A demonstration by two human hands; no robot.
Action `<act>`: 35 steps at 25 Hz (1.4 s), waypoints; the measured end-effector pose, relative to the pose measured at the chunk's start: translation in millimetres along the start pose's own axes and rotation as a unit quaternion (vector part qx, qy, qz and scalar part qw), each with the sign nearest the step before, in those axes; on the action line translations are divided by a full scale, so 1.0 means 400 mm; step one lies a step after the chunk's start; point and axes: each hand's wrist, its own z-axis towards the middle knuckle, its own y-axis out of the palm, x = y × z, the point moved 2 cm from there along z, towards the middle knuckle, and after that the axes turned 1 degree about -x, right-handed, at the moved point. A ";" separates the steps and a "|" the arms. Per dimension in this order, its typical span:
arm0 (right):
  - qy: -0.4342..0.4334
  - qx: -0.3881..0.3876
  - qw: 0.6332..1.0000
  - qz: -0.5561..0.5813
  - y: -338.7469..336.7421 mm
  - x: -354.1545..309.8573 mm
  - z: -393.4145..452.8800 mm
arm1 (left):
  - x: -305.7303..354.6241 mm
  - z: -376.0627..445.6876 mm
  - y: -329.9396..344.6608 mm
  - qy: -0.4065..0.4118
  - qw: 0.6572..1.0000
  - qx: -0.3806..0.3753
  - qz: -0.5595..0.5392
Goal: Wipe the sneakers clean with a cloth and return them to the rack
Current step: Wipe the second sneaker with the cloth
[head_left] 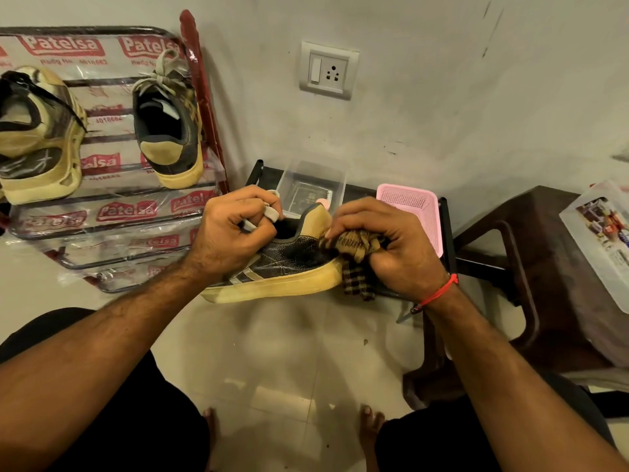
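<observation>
Mid-wipe, I judge: the left hand (235, 229) grips a sneaker (289, 264) above the floor, the right hand (384, 247) clutches the cloth (357, 247) against its heel, and racking it remains; its mate (166, 124) sits on the rack (102, 212).

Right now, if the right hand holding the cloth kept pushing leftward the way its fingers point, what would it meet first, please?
The right hand already presses the checked cloth against the sneaker near its heel; pushing on, it would probably meet the sneaker's dark side panel.

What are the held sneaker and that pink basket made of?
The sneaker upper looks like dark leather or imitation: glossy, finely creased. Its yellowed sole looks like rubber. The pink basket seems moulded plastic, matte, with a fine mesh of holes.
</observation>
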 end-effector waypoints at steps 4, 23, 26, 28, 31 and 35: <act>0.034 0.143 0.989 0.005 0.003 0.009 -0.001 | 0.017 0.011 0.009 0.020 0.999 0.004 -0.025; 0.022 0.038 0.972 -0.233 0.049 0.031 -0.011 | -0.009 0.000 0.040 -0.181 0.980 -0.028 0.077; 0.073 0.097 0.962 -0.243 0.030 0.034 -0.006 | 0.013 -0.002 0.053 -0.189 0.980 -0.037 0.042; 0.066 0.115 0.960 -0.248 0.045 0.014 -0.008 | 0.015 -0.007 0.048 -0.213 0.976 -0.021 0.033; -0.014 0.062 0.978 -0.199 0.126 -0.056 -0.011 | 0.015 -0.004 0.036 -0.241 0.970 0.007 0.035; -0.052 0.008 0.972 -0.229 0.159 -0.065 -0.011 | 0.019 0.014 0.035 -0.246 0.969 0.018 0.021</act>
